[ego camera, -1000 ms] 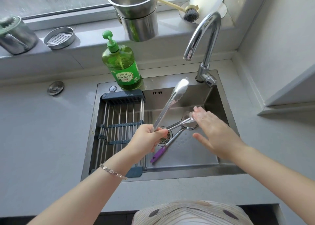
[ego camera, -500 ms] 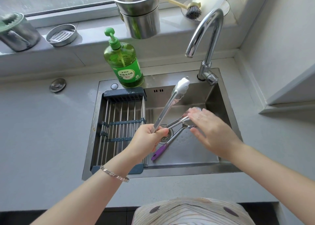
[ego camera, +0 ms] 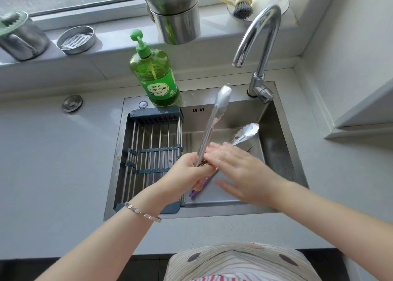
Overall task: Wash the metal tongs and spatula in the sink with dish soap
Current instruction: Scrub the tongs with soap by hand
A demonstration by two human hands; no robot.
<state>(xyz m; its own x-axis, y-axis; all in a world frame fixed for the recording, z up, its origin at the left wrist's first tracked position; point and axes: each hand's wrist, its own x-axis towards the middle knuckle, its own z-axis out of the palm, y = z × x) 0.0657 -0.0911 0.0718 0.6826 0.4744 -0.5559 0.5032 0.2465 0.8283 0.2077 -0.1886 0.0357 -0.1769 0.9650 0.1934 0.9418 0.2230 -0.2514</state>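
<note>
My left hand is shut on the hinge end of the metal tongs over the sink. The tongs are spread: one soapy arm points up toward the faucet, the other out to the right. My right hand lies flat across the lower arm close to the hinge, with wet fingers stretched and the thumb held apart below. The spatula lies on the sink floor under both hands; only its purple handle shows. A green dish soap bottle stands at the sink's back left corner.
A roll-up drying rack covers the sink's left half. The faucet arches over the back right, with no water running. On the windowsill stand stacked steel pots, a brush, a round strainer dish and a steel mug.
My right hand has slid from the lower arm's tip down toward the hinge, baring that soapy tip. The left hand has kept its hold on the tongs.
</note>
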